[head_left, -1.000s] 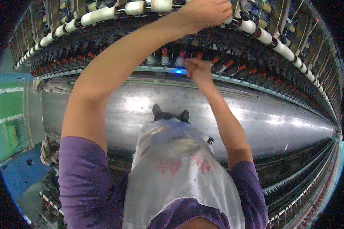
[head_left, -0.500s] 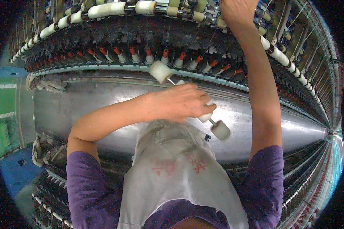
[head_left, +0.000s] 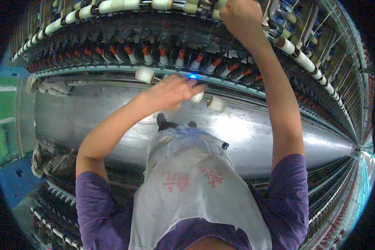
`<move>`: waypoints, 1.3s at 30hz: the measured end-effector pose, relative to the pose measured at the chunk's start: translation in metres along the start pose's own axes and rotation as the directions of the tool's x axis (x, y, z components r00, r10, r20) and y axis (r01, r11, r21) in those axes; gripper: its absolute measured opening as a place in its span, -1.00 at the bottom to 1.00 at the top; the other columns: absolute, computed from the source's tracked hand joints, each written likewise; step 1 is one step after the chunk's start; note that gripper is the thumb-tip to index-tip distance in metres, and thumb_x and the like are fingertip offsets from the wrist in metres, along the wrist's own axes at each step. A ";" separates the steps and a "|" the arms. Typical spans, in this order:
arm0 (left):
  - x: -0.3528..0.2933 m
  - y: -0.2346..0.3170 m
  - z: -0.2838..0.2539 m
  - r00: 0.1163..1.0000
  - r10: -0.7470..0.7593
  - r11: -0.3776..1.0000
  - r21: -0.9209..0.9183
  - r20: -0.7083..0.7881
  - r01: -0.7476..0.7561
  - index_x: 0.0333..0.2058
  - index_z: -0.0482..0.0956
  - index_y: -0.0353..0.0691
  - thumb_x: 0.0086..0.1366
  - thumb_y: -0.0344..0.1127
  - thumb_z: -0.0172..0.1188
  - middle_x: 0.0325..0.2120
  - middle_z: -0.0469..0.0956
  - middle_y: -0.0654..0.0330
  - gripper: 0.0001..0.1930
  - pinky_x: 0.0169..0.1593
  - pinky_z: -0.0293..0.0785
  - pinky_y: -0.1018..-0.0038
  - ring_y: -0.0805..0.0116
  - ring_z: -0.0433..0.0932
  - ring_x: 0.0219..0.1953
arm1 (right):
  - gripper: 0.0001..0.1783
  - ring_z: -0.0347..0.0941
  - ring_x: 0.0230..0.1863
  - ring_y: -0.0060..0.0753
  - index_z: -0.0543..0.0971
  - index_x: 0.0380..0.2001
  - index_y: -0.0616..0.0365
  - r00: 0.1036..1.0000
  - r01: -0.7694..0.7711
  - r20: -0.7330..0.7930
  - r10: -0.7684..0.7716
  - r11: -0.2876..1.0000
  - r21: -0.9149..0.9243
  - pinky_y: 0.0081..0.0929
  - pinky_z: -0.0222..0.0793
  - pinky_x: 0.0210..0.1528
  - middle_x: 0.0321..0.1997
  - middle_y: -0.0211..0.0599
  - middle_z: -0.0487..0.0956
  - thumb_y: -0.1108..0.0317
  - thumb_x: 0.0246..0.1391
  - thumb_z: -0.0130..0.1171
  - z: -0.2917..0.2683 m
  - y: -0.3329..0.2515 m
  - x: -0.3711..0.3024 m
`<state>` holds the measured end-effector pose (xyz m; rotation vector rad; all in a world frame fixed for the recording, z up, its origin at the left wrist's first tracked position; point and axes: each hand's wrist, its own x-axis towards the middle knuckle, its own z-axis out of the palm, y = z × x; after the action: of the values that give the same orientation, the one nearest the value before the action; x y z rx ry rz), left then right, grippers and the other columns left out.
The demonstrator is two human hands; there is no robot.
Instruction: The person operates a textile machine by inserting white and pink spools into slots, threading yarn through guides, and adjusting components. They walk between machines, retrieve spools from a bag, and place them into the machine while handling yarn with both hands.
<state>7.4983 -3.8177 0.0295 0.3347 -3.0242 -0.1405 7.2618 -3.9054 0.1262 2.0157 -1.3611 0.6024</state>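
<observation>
My left hand [head_left: 175, 89] is closed around metal shafting that carries white rollers, held just in front of the bobbin rail. One white roller [head_left: 145, 75] sticks out on the left of the fist, another white roller [head_left: 216, 103] on the right. A third white piece shows beside my fingers; whether this is one shaft or two I cannot tell. My right hand [head_left: 241, 18] is raised to the upper row of rollers on the spinning frame, its fingers curled into a fist. What it grips, if anything, is hidden.
Red-tipped spindles [head_left: 180, 58] line the frame below the long white rollers [head_left: 118, 5]. A blue light [head_left: 193, 76] glows by my left fingers. Grey cloth [head_left: 50, 88] lies at the rail's left end. A shiny metal floor [head_left: 237, 129] runs between the machines; another frame stands behind me.
My left hand has moved left and toward the frame with the rollers, which now lie flatter. My right hand has come slightly left and down, and its fist shows more fully.
</observation>
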 end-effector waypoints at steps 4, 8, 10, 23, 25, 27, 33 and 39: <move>0.022 -0.017 -0.018 0.996 0.019 0.997 0.072 -0.092 -0.013 0.10 0.32 -0.22 -0.23 -0.46 0.33 -0.21 0.50 0.08 -0.23 -0.19 0.51 0.30 0.17 0.55 -0.18 | -0.95 0.43 -0.43 -0.08 0.52 -0.62 0.10 0.993 -0.113 0.007 0.117 0.949 0.294 -0.16 0.32 -0.37 -0.55 -0.24 0.50 0.47 -0.26 0.19 -0.101 -0.059 -0.017; 0.057 -0.031 -0.043 0.988 -0.061 0.995 0.075 -0.145 0.072 0.10 0.33 -0.21 -0.16 -0.50 0.26 -0.28 0.52 0.10 -0.28 -0.21 0.52 0.33 0.16 0.57 -0.25 | -0.86 0.45 -0.29 -0.07 0.52 -0.54 0.20 0.999 0.032 -0.049 0.000 0.758 0.652 -0.06 0.36 -0.04 -0.43 -0.16 0.49 0.56 -0.30 0.22 -0.132 -0.102 -0.096; 0.076 -0.035 -0.053 0.974 -0.044 0.984 0.159 -0.222 0.081 0.08 0.35 -0.21 -0.14 -0.52 0.24 -0.29 0.52 0.11 -0.32 -0.21 0.51 0.33 0.16 0.56 -0.24 | -0.90 0.42 -0.33 -0.07 0.49 -0.58 0.21 0.972 -0.202 0.227 0.057 0.691 0.694 -0.11 0.39 -0.13 -0.49 -0.15 0.46 0.55 -0.29 0.19 -0.104 -0.104 -0.166; 0.183 -0.062 -0.089 0.683 0.175 0.853 0.455 -0.709 0.254 -0.05 0.49 -0.24 0.16 -0.54 0.03 -0.46 0.45 0.11 -0.65 -0.46 0.30 0.36 0.19 0.40 -0.48 | -0.66 0.56 -0.43 -0.12 0.58 -0.67 0.16 -0.545 -0.838 0.781 0.305 -0.205 -0.506 -0.25 0.43 -0.37 -0.54 -0.07 0.59 0.19 0.04 0.09 -0.115 -0.177 -0.709; 0.183 -0.061 -0.078 0.719 0.110 0.857 0.432 -0.687 0.281 0.02 0.43 -0.21 0.12 -0.54 0.06 -0.40 0.46 0.12 -0.57 -0.43 0.31 0.30 0.16 0.42 -0.44 | -0.69 0.57 -0.48 -0.22 0.60 -0.66 0.14 -0.404 -0.844 0.832 0.381 0.196 -0.499 -0.31 0.45 -0.43 -0.55 -0.13 0.60 0.18 0.00 0.13 -0.111 -0.192 -0.766; 0.175 -0.055 -0.066 0.750 0.100 0.854 0.443 -0.653 0.272 0.08 0.37 -0.17 0.10 -0.53 0.09 -0.36 0.47 0.12 -0.50 -0.39 0.32 0.24 0.16 0.43 -0.40 | -0.72 0.57 -0.54 -0.27 0.61 -0.65 0.14 -0.244 -0.774 0.890 0.386 0.475 -0.418 -0.36 0.46 -0.49 -0.56 -0.17 0.61 0.18 -0.05 0.17 -0.093 -0.205 -0.811; 0.096 0.000 0.026 0.847 -0.218 0.973 -0.178 -0.485 0.148 0.09 0.37 -0.22 -0.09 -0.59 0.10 0.11 0.31 -0.02 -0.36 0.17 0.20 0.09 -0.03 0.29 0.13 | -0.67 0.54 -0.61 -0.35 0.57 -0.71 0.21 -0.194 -0.953 0.955 0.226 0.188 -0.238 -0.42 0.47 -0.51 -0.69 -0.25 0.56 0.19 -0.05 0.26 -0.016 -0.176 -0.719; -0.175 0.066 0.225 0.625 -0.567 0.552 -0.315 0.536 0.772 0.07 0.37 -0.30 0.19 -0.25 0.07 -0.03 0.46 -0.08 -0.53 0.17 0.27 0.24 0.03 0.39 0.08 | -0.53 0.26 -0.74 -0.50 0.45 -0.79 0.18 -0.058 -0.959 0.970 0.235 -0.283 0.011 -0.44 0.19 -0.62 -0.81 -0.35 0.37 0.09 0.03 0.20 0.019 -0.161 -0.553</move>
<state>7.6308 -3.6961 -0.2014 1.5809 -2.7809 -1.1919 7.2109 -3.5177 -0.2974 1.4492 -3.8106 1.4788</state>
